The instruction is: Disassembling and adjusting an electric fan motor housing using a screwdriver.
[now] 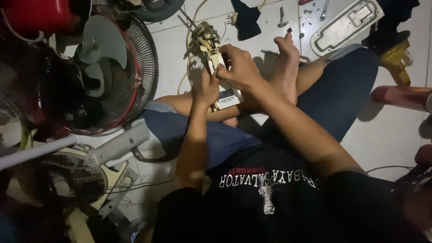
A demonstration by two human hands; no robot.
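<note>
Both the left hand (204, 87) and the right hand (240, 67) are closed around the cream plastic fan switch housing (216, 63), held above the crossed legs, just right of the round wire fan guard (121, 72).

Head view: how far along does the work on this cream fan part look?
Done: the fan guard and blade lie apart at the side, with loose screws on the floor. In hand: left hand and right hand both grip the cream motor housing. Left: a grey cover plate lies unattached.
</note>
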